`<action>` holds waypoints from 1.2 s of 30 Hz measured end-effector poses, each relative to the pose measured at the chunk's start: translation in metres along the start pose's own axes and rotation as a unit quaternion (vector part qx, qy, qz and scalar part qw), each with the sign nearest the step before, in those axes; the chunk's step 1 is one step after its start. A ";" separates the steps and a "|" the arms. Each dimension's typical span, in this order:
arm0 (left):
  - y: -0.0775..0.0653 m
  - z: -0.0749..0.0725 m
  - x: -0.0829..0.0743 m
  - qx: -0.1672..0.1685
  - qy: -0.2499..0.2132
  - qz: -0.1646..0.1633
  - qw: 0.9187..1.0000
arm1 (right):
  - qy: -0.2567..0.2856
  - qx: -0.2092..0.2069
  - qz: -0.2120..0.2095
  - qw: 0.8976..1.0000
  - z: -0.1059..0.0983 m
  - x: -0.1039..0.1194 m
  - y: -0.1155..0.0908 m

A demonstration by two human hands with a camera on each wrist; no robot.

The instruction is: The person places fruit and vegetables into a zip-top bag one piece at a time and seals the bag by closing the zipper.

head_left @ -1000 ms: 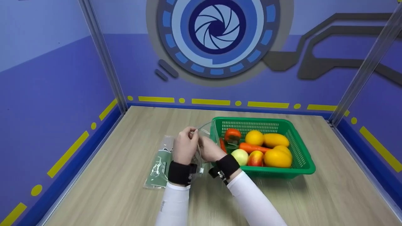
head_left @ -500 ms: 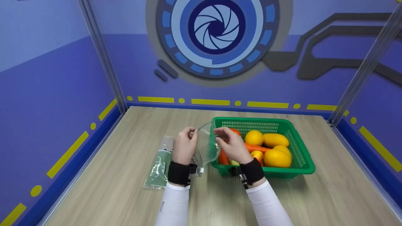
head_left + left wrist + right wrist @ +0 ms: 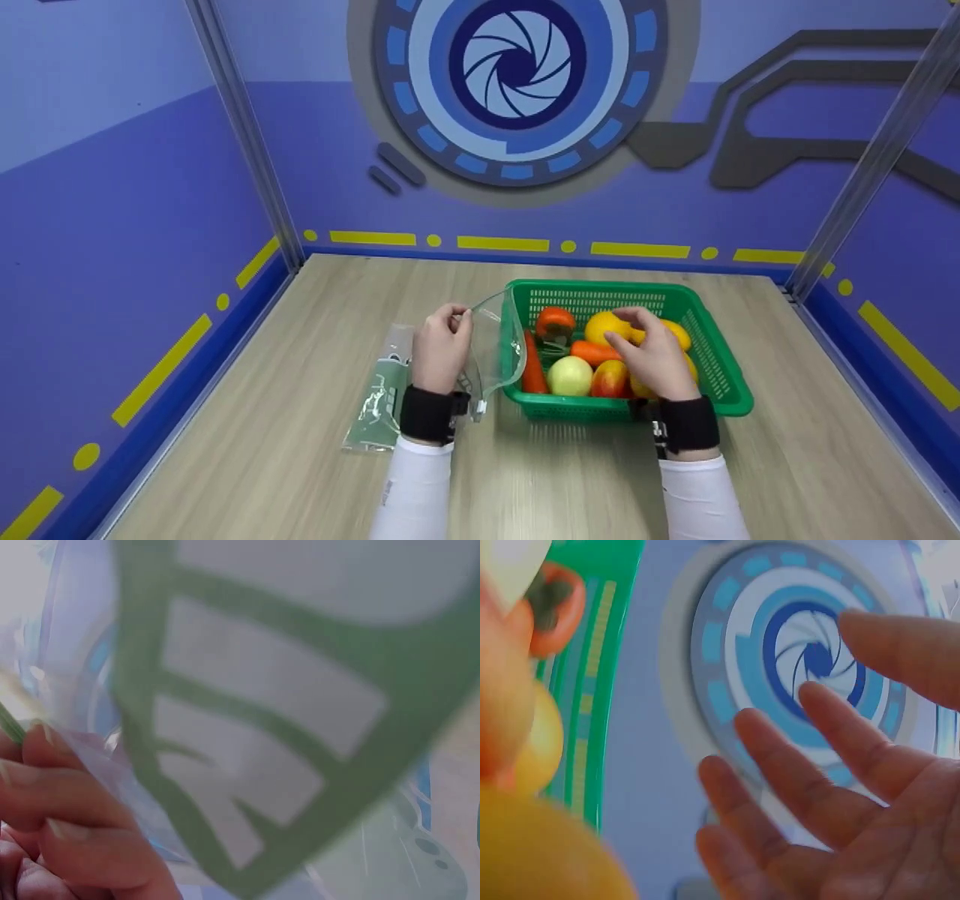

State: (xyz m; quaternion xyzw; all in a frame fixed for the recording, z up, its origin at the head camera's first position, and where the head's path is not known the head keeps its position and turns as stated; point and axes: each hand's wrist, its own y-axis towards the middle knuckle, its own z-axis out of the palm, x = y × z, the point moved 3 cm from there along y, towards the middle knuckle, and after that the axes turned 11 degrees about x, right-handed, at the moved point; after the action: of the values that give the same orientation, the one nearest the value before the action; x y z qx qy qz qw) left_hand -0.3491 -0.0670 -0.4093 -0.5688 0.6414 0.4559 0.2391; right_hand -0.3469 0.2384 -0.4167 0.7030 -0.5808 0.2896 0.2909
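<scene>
My left hand (image 3: 441, 346) pinches the edge of a clear zip bag (image 3: 496, 349), whose mouth gapes toward the basket. Green print on the bag (image 3: 352, 727) fills much of the left wrist view. Above the green basket (image 3: 585, 409) hovers my right hand (image 3: 654, 356), fingers spread and apart from the produce, as the right wrist view (image 3: 840, 780) also shows. In the basket lie a persimmon (image 3: 556, 322), an orange (image 3: 602, 328), carrots (image 3: 534, 369), a pale round fruit or onion (image 3: 570, 376) and a red-yellow mango or peach (image 3: 610, 379). Other yellow fruit is partly hidden by that hand.
A flat plastic packet with green print (image 3: 379, 405) lies on the wooden table (image 3: 300, 465) left of my left hand. Purple panels (image 3: 150, 225) with metal corner posts enclose the table on the left, back and right.
My right hand has let go of the bag's edge and moved right, over the basket, with its fingers spread. The left hand and the bag stay in place.
</scene>
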 end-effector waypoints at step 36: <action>0.000 -0.002 0.000 -0.011 0.001 0.005 1.000 | -0.156 0.115 0.119 0.974 -0.014 -0.052 -0.018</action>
State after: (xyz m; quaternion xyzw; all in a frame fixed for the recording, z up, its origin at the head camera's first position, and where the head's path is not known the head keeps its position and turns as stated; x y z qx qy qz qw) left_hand -0.3489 -0.0692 -0.4082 -0.5686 0.6395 0.4637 0.2297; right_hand -0.3383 0.2851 -0.4472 0.6944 -0.6610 0.2736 0.0772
